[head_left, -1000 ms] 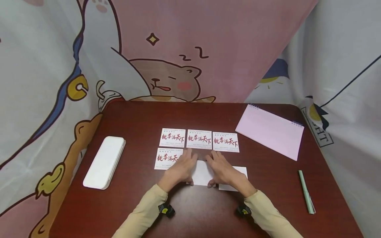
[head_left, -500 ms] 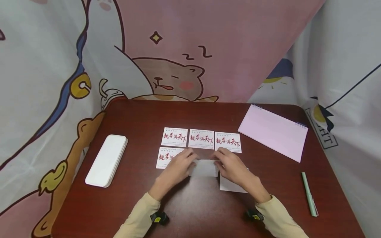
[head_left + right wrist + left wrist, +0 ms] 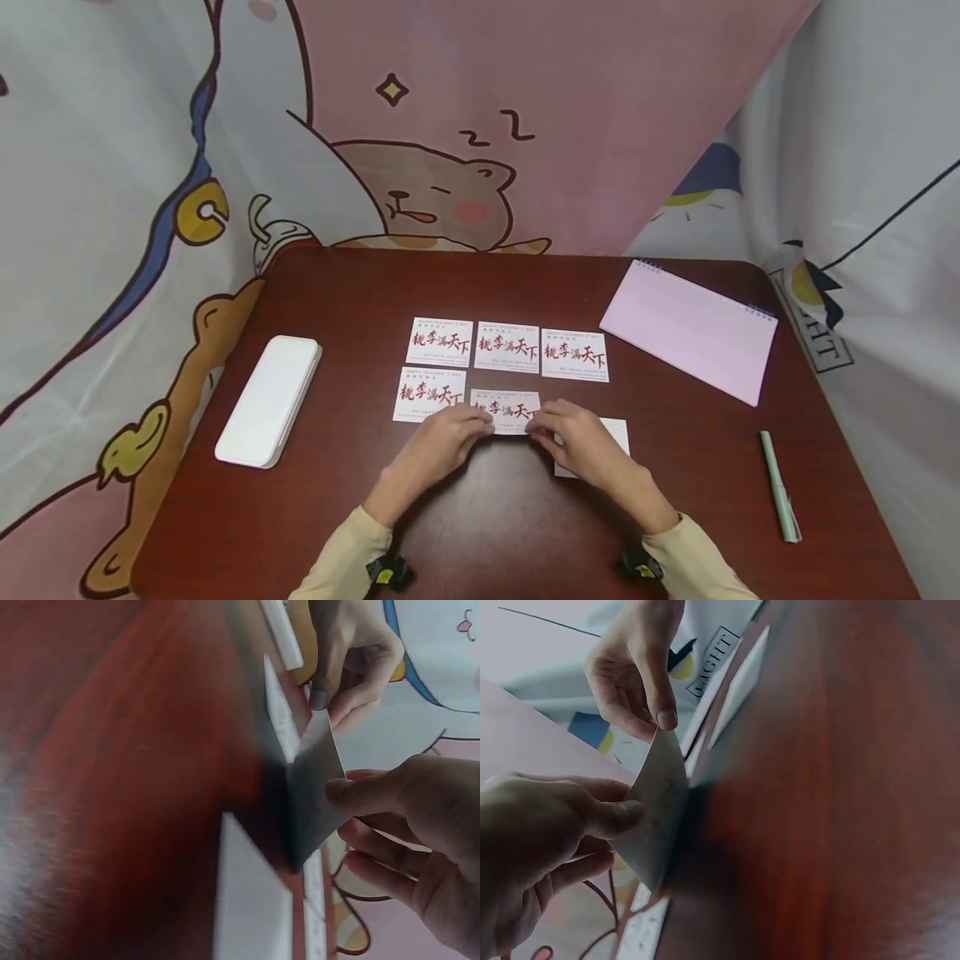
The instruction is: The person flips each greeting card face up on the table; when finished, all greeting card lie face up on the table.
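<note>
A white card with red Chinese lettering (image 3: 507, 410) is tilted up off the table between both hands. My left hand (image 3: 448, 433) pinches its left edge between thumb and fingers. At the opposite edge my right hand (image 3: 579, 437) pinches it the same way. In the left wrist view the held card (image 3: 658, 799) stands steeply, with the thumb (image 3: 622, 816) on its near face. A blank white card (image 3: 617, 433) lies flat, partly hidden under the right hand. Another lettered card (image 3: 427, 393) lies just beyond the left hand, one corner covered by it.
Three lettered cards form a row behind: left (image 3: 439, 342), middle (image 3: 507, 347) and right (image 3: 575, 356). A white case (image 3: 267, 402) lies at the left of the dark red table (image 3: 510, 525). To the right are a pink spiral notepad (image 3: 690, 332) and a green pen (image 3: 780, 487).
Both hands have lifted the middle blank card and turned it over, so its lettered side now faces the head camera. The other cards have stayed in place.
</note>
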Available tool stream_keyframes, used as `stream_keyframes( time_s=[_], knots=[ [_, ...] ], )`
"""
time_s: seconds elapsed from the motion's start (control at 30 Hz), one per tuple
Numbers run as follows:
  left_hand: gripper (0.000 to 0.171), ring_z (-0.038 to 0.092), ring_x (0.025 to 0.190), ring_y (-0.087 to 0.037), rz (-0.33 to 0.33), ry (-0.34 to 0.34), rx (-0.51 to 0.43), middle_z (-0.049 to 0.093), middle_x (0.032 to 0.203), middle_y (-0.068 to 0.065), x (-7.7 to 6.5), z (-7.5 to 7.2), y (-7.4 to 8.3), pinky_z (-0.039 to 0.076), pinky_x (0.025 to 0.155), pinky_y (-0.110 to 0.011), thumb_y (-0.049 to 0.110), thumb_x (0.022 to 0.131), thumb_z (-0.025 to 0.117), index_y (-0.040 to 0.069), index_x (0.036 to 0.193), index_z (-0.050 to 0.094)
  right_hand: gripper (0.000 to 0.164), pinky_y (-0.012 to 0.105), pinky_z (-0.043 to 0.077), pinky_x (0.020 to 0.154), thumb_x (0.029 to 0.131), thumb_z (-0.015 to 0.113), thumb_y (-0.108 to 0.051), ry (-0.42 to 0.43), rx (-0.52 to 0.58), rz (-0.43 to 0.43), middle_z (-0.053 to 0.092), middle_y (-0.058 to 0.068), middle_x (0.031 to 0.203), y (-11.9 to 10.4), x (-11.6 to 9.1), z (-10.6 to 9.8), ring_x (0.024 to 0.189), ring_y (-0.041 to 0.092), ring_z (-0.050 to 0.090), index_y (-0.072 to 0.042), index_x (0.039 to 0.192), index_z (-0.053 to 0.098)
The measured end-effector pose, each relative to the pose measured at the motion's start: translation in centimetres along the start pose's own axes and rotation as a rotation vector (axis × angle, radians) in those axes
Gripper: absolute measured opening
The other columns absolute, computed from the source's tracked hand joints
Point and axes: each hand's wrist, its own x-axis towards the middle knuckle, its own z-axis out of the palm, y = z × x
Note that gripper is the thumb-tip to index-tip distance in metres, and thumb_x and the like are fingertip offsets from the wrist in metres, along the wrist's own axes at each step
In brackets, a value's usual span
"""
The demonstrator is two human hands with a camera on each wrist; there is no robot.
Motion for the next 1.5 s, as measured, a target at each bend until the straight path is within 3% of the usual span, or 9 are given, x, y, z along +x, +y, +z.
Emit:
stream_keyframes(
  time_s=[0.17, 0.47, 1.0, 1.5],
  knots=[
    [0.016, 0.071, 0.109, -0.015, -0.028, -0.045, 0.009, 0.075, 0.115, -0.001, -0.6, 1.0, -0.5, 0.054, 0.1, -0.027, 0.008, 0.089, 0.074, 0.014, 0.103, 0.078, 0.014, 0.028, 0.059, 0.074, 0.08, 0.084, -0.006, -0.012, -0.021, 0.014, 0.07, -0.005, 0.089, 0.1, -0.5, 1.3, 0.085, 0.011, 0.067, -0.015, 0.088, 0.077],
    [0.019, 0.07, 0.111, -0.018, -0.068, -0.046, 0.033, 0.075, 0.117, -0.002, -1.0, 1.9, -1.2, 0.055, 0.1, -0.03, 0.006, 0.089, 0.074, 0.012, 0.106, 0.078, 0.014, 0.032, 0.059, 0.075, 0.083, 0.081, -0.006, -0.016, -0.079, -0.005, 0.071, -0.002, 0.098, 0.1, -0.4, 2.9, 0.089, 0.014, 0.068, -0.014, 0.094, 0.077],
    [0.016, 0.069, 0.115, -0.017, -0.096, -0.102, 0.033, 0.075, 0.119, -0.002, -0.2, 2.0, -1.6, 0.053, 0.103, -0.03, 0.006, 0.092, 0.07, 0.013, 0.104, 0.079, 0.016, 0.03, 0.059, 0.081, 0.083, 0.08, -0.005, -0.02, -0.085, -0.006, 0.074, 0.0, 0.102, 1.0, -0.2, 3.3, 0.093, 0.014, 0.068, -0.011, 0.098, 0.079],
    [0.016, 0.069, 0.113, -0.017, -0.097, -0.065, 0.039, 0.075, 0.118, -0.002, -0.3, 2.5, -1.6, 0.053, 0.103, -0.029, 0.006, 0.09, 0.073, 0.013, 0.103, 0.078, 0.016, 0.032, 0.059, 0.079, 0.079, 0.084, -0.009, -0.013, -0.092, 0.006, 0.074, 0.0, 0.102, 1.1, -0.4, 3.4, 0.093, 0.015, 0.068, -0.01, 0.095, 0.08]
  ],
)
